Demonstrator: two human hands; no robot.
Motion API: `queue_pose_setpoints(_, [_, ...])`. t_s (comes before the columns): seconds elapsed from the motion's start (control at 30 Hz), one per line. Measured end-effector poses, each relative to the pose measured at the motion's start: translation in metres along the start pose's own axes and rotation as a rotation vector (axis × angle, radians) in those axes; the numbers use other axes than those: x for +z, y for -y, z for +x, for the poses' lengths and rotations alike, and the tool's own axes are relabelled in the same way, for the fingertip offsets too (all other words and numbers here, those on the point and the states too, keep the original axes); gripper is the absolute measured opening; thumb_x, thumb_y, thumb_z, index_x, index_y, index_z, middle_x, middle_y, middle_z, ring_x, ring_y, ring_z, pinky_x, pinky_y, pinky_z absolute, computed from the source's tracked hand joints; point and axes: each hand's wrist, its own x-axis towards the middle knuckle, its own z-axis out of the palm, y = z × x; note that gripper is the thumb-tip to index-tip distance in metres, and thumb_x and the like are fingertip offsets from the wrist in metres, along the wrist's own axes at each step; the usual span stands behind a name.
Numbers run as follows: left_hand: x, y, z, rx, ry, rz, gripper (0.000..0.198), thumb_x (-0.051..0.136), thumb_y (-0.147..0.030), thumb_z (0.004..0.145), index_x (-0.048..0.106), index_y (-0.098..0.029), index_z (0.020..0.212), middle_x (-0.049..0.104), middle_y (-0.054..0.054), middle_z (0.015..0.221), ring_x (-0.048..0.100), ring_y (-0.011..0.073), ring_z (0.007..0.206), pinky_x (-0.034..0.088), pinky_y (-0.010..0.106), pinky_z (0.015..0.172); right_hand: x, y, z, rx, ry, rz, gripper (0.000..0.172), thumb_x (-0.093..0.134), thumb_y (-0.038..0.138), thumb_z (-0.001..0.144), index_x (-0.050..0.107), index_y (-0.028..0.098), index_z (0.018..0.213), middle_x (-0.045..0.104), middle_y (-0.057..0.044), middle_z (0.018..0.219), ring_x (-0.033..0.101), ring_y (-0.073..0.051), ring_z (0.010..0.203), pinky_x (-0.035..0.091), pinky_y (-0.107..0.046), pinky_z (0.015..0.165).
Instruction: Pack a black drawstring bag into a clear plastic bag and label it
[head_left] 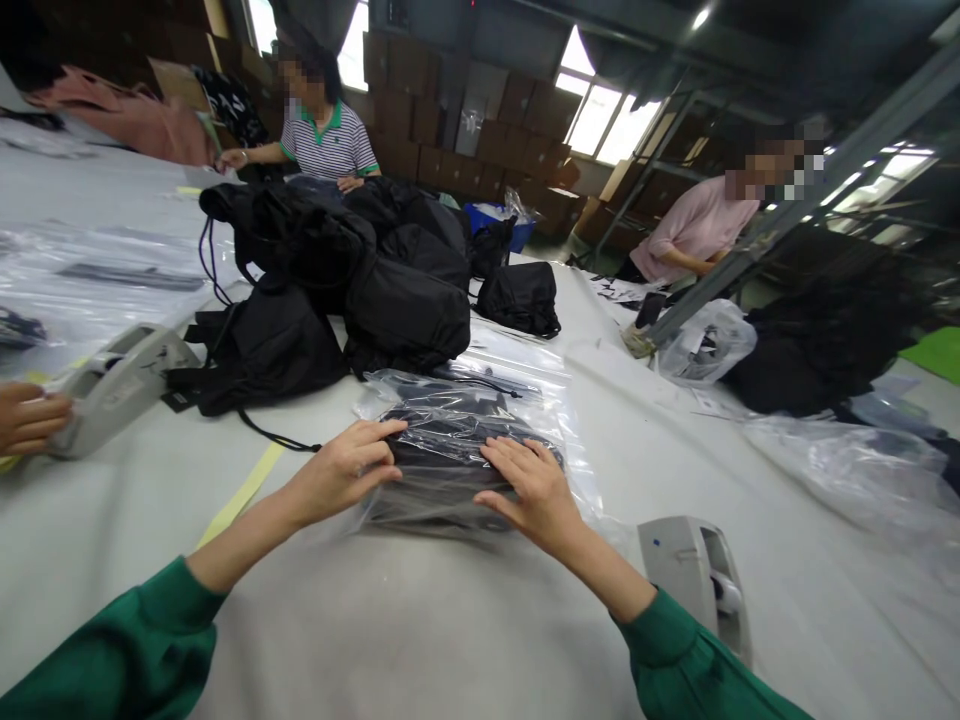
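A folded black bag sealed in a clear plastic bag [450, 440] lies on the white table [420, 620] in front of me. My left hand [346, 468] presses on its left side with fingers curled over the plastic. My right hand [529, 482] lies flat on its right side, fingers stretched out. Both of my sleeves are green.
A pile of black bags [360, 270] sits behind the packed one. A grey tape dispenser [701, 575] stands at my right; another [120, 385] is held by someone's hand [26, 415] at the left edge. Two people work at the table's far side. Clear plastic bags [840, 460] lie at right.
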Motion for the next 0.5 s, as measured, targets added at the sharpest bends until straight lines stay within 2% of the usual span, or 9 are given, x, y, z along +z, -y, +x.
queue_pose_setpoints(0.1, [0.002, 0.002, 0.0, -0.051, -0.03, -0.079, 0.018, 0.058, -0.029, 0.092, 0.059, -0.019, 0.077, 0.062, 0.011, 0.13, 0.059, 0.0235, 0.114, 0.047, 0.039, 0.098, -0.002, 0.01, 0.005, 0.063, -0.072, -0.006, 0.045, 0.062, 0.049, 0.091, 0.062, 0.015, 0.12, 0.068, -0.016, 0.121, 0.062, -0.031, 0.115, 0.035, -0.054, 0.105])
queue_pose_setpoints(0.2, [0.003, 0.003, 0.0, -0.101, -0.035, -0.143, 0.019, 0.062, -0.031, 0.089, 0.057, -0.02, 0.074, 0.066, 0.011, 0.124, 0.061, 0.0242, 0.112, 0.047, 0.04, 0.097, 0.004, 0.018, 0.011, 0.095, -0.147, -0.003, 0.038, 0.06, 0.045, 0.093, 0.063, 0.016, 0.118, 0.068, -0.015, 0.12, 0.063, -0.029, 0.113, 0.032, -0.054, 0.108])
queue_pose_setpoints(0.37, [0.007, 0.006, 0.003, -0.279, -0.098, -0.267, 0.019, 0.064, -0.035, 0.086, 0.052, -0.021, 0.08, 0.069, 0.012, 0.116, 0.064, 0.0233, 0.104, 0.049, 0.037, 0.09, 0.022, 0.021, 0.02, 0.124, -0.13, 0.024, 0.027, 0.063, 0.036, 0.093, 0.066, 0.019, 0.113, 0.072, -0.011, 0.114, 0.065, -0.029, 0.109, 0.032, -0.055, 0.107])
queue_pose_setpoints(0.43, [0.008, 0.006, 0.003, -0.325, -0.111, -0.302, 0.021, 0.063, -0.038, 0.086, 0.051, -0.021, 0.08, 0.07, 0.011, 0.113, 0.065, 0.0235, 0.102, 0.049, 0.036, 0.089, 0.018, 0.022, 0.019, 0.121, -0.127, 0.057, 0.03, 0.063, 0.036, 0.093, 0.065, 0.018, 0.117, 0.07, -0.013, 0.117, 0.063, -0.029, 0.113, 0.03, -0.057, 0.108])
queue_pose_setpoints(0.5, [0.008, 0.006, 0.0, -0.338, -0.093, -0.324, 0.024, 0.063, -0.04, 0.085, 0.05, -0.022, 0.077, 0.071, 0.008, 0.113, 0.065, 0.0238, 0.104, 0.049, 0.036, 0.091, 0.002, 0.02, 0.006, 0.137, -0.137, 0.104, 0.033, 0.061, 0.036, 0.094, 0.063, 0.018, 0.122, 0.067, -0.013, 0.123, 0.06, -0.029, 0.118, 0.027, -0.057, 0.111])
